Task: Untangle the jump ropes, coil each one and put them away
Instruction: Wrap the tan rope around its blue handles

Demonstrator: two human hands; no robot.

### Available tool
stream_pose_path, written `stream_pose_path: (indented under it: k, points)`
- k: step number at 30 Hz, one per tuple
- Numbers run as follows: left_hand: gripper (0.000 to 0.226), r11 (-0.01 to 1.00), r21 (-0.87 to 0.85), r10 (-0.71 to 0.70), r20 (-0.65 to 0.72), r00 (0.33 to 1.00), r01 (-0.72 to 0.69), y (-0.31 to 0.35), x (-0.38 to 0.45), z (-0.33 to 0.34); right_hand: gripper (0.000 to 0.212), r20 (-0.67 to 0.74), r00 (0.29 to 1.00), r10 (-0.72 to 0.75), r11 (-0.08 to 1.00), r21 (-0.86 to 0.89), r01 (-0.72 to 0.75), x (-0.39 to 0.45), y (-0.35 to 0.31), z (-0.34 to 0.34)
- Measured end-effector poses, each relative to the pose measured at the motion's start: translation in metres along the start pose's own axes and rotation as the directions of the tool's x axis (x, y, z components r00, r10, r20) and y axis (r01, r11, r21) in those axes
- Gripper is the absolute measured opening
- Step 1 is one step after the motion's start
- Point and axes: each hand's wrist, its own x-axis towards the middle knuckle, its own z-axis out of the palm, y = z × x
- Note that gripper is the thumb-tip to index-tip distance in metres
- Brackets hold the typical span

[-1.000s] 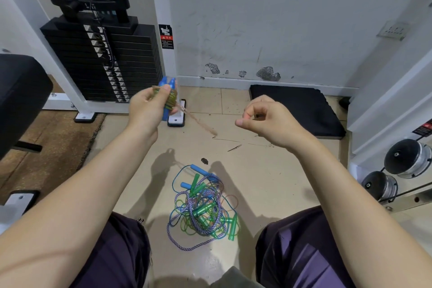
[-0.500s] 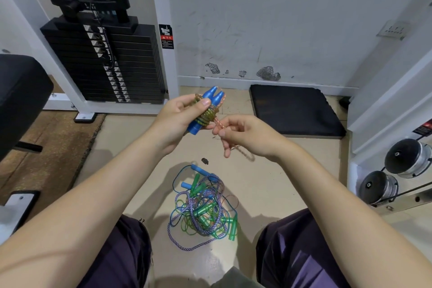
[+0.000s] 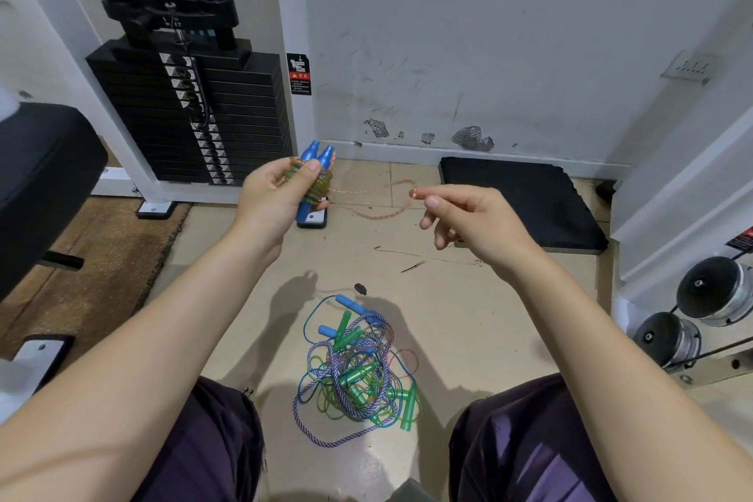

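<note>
My left hand [image 3: 274,198] grips two blue jump rope handles [image 3: 319,159] held side by side, with a thin orange-tinted rope wound around their middle. A loose stretch of that rope [image 3: 379,212] sags across to my right hand [image 3: 464,218], which pinches it between thumb and forefinger at chest height. On the floor between my knees lies a tangled pile of jump ropes [image 3: 356,375]: green and blue handles, a purple braided cord and thin green and blue cords knotted together.
A black weight stack [image 3: 191,114] in a white frame stands at the back left. A black padded bench [image 3: 36,175] is at the left edge. A black floor mat [image 3: 517,200] lies by the wall. Dumbbells [image 3: 709,298] rest at right.
My right hand has pulled away to the right from the handles, drawing out a loose length of the rope. My left hand has shifted slightly left with the wrapped handles.
</note>
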Motion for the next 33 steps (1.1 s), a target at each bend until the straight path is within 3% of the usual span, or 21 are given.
stream_pose_path:
  k: [4, 7, 10, 14, 21, 27, 33]
  points:
    - [0.017, 1.0, -0.018, 0.004, 0.074, 0.997, -0.002, 0.001, -0.008, 0.009, 0.017, 0.006, 0.999, 0.05, 0.996, 0.079, -0.05, 0.001, 0.002, 0.01]
    - [0.019, 1.0, 0.003, 0.008, 0.136, 0.991, -0.008, 0.001, -0.013, 0.016, 0.03, 0.018, 0.997, 0.075, 0.989, 0.125, -0.076, 0.001, 0.002, 0.02]
    - [0.019, 0.998, 0.053, 0.019, 0.152, 0.988, -0.028, 0.0, -0.015, 0.021, 0.025, -0.078, 0.994, 0.08, 0.96, 0.275, -0.056, 0.002, 0.001, 0.022]
    - [0.023, 0.994, 0.103, 0.024, 0.129, 0.991, -0.037, -0.003, -0.014, 0.021, 0.015, -0.175, 0.976, 0.131, 0.888, 0.459, -0.036, 0.006, 0.003, 0.012]
    - [0.029, 0.99, 0.138, -0.021, 0.132, 0.991, 0.003, -0.006, -0.013, 0.022, 0.014, -0.1, 0.989, 0.106, 0.712, 0.702, -0.005, 0.009, 0.001, 0.009]
    - [0.027, 0.985, 0.172, -0.05, 0.172, 0.984, 0.02, -0.007, -0.015, 0.023, 0.01, -0.069, 0.997, 0.028, 0.703, 0.711, 0.03, 0.009, -0.004, 0.011]
    - [0.022, 0.992, 0.126, -0.018, 0.281, 0.959, -0.018, -0.003, -0.024, 0.029, 0.012, -0.094, 0.994, 0.049, 0.832, 0.554, 0.012, 0.005, -0.008, 0.018]
